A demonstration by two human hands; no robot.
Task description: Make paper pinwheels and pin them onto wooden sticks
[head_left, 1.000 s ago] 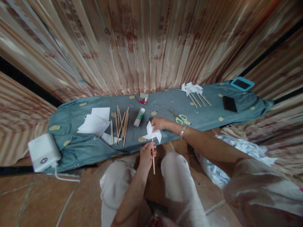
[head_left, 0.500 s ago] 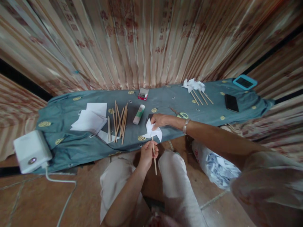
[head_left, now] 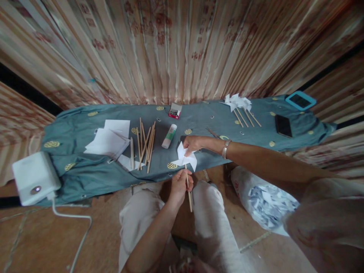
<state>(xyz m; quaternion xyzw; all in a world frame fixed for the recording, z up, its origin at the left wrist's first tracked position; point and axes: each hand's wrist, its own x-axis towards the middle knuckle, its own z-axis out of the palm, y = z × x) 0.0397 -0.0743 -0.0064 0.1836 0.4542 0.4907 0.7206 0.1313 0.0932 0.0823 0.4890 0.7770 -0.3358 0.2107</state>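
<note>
A white paper pinwheel (head_left: 191,159) lies at the front edge of the cloth-covered table, joined to a thin wooden stick (head_left: 190,201). My left hand (head_left: 179,184) is closed round the stick just below the paper, and the stick's lower end sticks out over the gap between my knees. From the right, my right hand (head_left: 193,143) reaches across with bent fingers on the pinwheel's centre. Whether a pin sits under those fingertips is hidden. Beyond the hands lies a glue stick (head_left: 169,136); scissors (head_left: 217,135) are partly behind my right forearm.
To the left are loose wooden sticks (head_left: 146,146), white paper sheets (head_left: 108,142) and a white device (head_left: 36,178) with a cable. A small red box (head_left: 174,111) stands at the back. Several finished pinwheels (head_left: 238,102), a black phone (head_left: 283,125) and a bag of paper scraps (head_left: 270,204) are rightward.
The camera view has shifted slightly. Both hands keep their hold on the stick and pinwheel, with hardly any visible movement.
</note>
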